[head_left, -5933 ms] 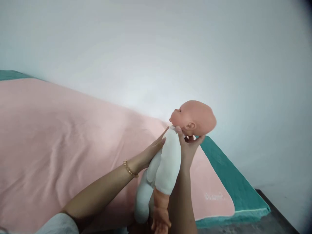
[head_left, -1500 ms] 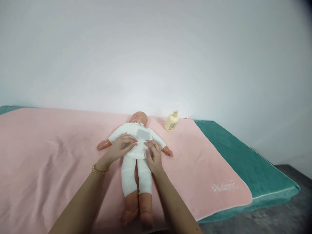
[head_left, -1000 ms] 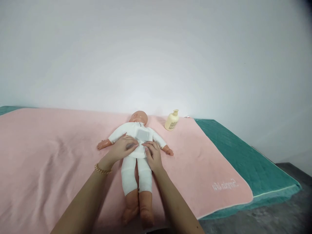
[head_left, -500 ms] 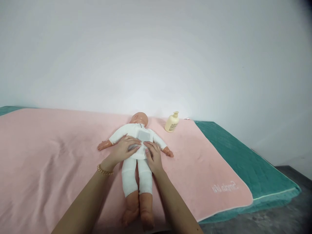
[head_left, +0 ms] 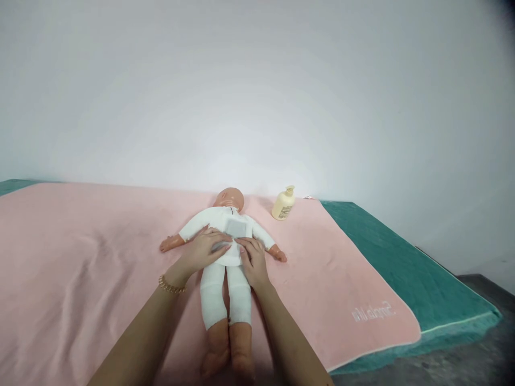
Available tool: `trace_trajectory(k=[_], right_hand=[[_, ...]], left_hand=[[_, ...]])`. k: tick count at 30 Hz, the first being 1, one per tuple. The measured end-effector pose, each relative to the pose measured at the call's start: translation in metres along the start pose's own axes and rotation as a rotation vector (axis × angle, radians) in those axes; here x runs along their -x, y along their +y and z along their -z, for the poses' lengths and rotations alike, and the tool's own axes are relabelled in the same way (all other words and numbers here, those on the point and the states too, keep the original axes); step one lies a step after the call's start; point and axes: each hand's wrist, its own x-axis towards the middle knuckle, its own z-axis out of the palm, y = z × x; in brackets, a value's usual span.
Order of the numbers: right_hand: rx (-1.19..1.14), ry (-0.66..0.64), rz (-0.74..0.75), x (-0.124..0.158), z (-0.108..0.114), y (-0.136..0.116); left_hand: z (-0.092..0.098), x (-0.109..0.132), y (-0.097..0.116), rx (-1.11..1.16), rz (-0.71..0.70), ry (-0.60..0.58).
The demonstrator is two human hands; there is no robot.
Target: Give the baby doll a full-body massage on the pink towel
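Observation:
A baby doll [head_left: 214, 311] lies on its back with arms spread, its torso, arms and upper legs covered in white cloth. On its chest is a pale grey rectangular patch [head_left: 236, 228]. My left hand [head_left: 204, 250], with a beaded bracelet at the wrist, rests flat on the left side of the doll's belly, fingers stretched inward. From the other side my right hand [head_left: 253, 261] lies on the belly too, its fingers extended and slightly bent. The fingertips of both hands come close together at the middle, just below the patch. Neither hand grips anything.
A pale yellow pump bottle [head_left: 283, 203] stands to the right of the doll's head. Under everything is a pink blanket [head_left: 330, 279] with white lettering at its right corner, over a green mattress [head_left: 394, 262]. A plain wall [head_left: 257, 96] rises behind, and dark floor [head_left: 475, 343] shows at right.
The view has tilted slightly, so the scene sits a little lower. Both hands stay on the doll's belly with hardly any movement; the doll and bottle keep their places.

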Motion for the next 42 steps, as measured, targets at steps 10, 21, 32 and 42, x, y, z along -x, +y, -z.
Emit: trace_trajectory(k=[10, 21, 32, 42], right_hand=[[-0.16, 0.187, -0.033, -0.061, 0.002, 0.005], [-0.061, 0.042, 0.028, -0.083, -0.012, 0.027], [-0.062, -0.045, -0.007, -0.079, -0.016, 0.029], [-0.126, 0.024, 0.027, -0.075, -0.015, 0.023]], left_hand=[[-0.007, -0.041, -0.003, 0.035, 0.065, 0.314], [-0.02, -0.059, -0.013, -0.225, 0.073, 0.288], [-0.024, -0.05, -0.022, -0.21, 0.121, 0.272], [-0.027, -0.047, -0.025, -0.173, 0.091, 0.372]])
